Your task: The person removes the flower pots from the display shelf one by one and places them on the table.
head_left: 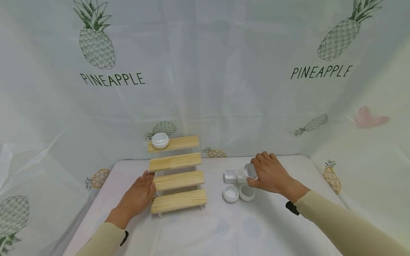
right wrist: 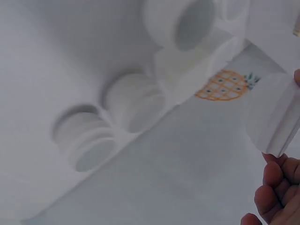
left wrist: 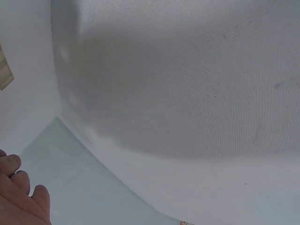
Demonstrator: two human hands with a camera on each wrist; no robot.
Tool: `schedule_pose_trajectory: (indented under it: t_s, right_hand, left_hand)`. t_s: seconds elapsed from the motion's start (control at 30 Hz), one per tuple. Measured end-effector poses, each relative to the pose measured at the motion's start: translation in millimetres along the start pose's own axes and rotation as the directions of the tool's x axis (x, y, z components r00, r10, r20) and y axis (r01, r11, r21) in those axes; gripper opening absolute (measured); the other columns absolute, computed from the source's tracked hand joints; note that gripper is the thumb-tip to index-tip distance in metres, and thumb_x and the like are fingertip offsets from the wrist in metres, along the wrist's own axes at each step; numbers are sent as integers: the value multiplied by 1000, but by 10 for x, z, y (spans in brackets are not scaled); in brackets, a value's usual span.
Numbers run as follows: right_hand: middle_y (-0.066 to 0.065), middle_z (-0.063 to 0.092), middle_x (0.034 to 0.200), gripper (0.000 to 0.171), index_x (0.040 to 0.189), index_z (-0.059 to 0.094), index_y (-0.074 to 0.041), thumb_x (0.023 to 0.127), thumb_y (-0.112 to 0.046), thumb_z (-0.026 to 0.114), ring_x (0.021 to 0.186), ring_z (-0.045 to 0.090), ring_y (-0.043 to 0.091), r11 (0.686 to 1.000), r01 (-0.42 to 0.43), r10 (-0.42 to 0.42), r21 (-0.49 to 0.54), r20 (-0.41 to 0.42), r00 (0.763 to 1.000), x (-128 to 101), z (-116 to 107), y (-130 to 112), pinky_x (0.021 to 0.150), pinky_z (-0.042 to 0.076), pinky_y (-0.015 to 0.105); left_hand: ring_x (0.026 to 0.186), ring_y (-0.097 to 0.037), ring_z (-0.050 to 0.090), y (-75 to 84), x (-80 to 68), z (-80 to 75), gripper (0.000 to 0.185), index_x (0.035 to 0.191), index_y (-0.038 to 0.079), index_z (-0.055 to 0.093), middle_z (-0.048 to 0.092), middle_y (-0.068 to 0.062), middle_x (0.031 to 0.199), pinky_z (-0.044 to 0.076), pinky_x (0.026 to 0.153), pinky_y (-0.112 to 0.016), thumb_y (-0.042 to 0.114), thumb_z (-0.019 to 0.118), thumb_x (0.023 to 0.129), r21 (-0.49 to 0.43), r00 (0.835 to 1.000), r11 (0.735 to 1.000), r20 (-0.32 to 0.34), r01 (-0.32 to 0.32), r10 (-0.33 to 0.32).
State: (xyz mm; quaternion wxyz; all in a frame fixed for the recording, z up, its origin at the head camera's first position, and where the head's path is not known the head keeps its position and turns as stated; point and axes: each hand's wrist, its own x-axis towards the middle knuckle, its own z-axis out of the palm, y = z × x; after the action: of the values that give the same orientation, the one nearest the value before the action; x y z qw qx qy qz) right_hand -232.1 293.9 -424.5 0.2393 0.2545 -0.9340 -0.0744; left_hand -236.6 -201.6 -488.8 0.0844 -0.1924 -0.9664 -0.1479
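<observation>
room: pineapple curtain (head_left: 205, 71) behind a white table (head_left: 224, 227).
L hand (head_left: 138, 195): flat & wide, pressed on left side of wooden step rack (head_left: 175, 177).
R hand (head_left: 270, 174): grips a small white jar (head_left: 249, 170), tipped, at far right of the jar bunch.
top step: one jar (head_left: 160, 140) sits there.
step now: prob. picking up a jar.
next: lift it clear, carry left to a bare step, set down flat.

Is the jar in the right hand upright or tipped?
Tipped. The right hand grips the jar with its round face turned sideways toward the camera, above the other jars.
</observation>
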Motion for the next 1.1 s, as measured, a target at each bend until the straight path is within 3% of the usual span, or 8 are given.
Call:
schedule_pose_trajectory:
  t_s: [0.2, 0.4, 0.67, 0.87, 1.1]
  right_hand:
    - [2, 56, 88, 51, 102, 69, -2, 80, -47, 76, 82, 41, 20, 1000, -30, 30, 8, 60, 998, -408, 160, 128, 72, 34, 33]
    - [6, 62, 96, 53, 105, 71, -1, 80, -47, 76, 87, 48, 23, 999, -37, 35, 21, 98, 995, -640, 350, 192, 73, 39, 36]
    - [6, 62, 101, 53, 109, 71, -2, 85, -49, 76, 94, 50, 25, 996, -68, 57, 50, 205, 977, -713, 545, 196, 76, 42, 39]
    - [1, 55, 90, 47, 103, 70, -5, 83, -47, 78, 87, 44, 21, 996, -63, 49, 67, 195, 980, -714, 600, 190, 73, 37, 36]
    - [1, 56, 91, 50, 106, 70, -4, 83, -48, 78, 87, 45, 22, 995, -66, 51, 69, 197, 979, -710, 648, 196, 72, 37, 36]
  left_hand:
    - [158, -45, 28, -10, -1, 6, 56, 157, -12, 39, 40, -26, 164, 28, 127, -62, 27, 29, 117, 4, 1000, 1000, 4, -1, 1]
    - [158, -44, 27, -23, -2, 24, 57, 158, -11, 38, 39, -25, 165, 27, 128, -62, 28, 28, 118, 0, 1000, 1000, 11, 5, -5]
    - [159, -44, 27, -35, 14, 37, 57, 158, -10, 37, 39, -24, 166, 26, 128, -62, 28, 28, 118, -4, 1000, 1000, 10, 7, -7]
    - [158, -44, 27, -37, 25, 51, 57, 158, -11, 37, 39, -25, 166, 26, 128, -62, 28, 28, 118, 0, 1000, 1000, 5, 0, 0]
    - [158, -44, 27, -29, 18, 39, 57, 158, -11, 37, 39, -25, 166, 26, 128, -62, 29, 28, 118, 1, 1000, 1000, 10, 8, -8]
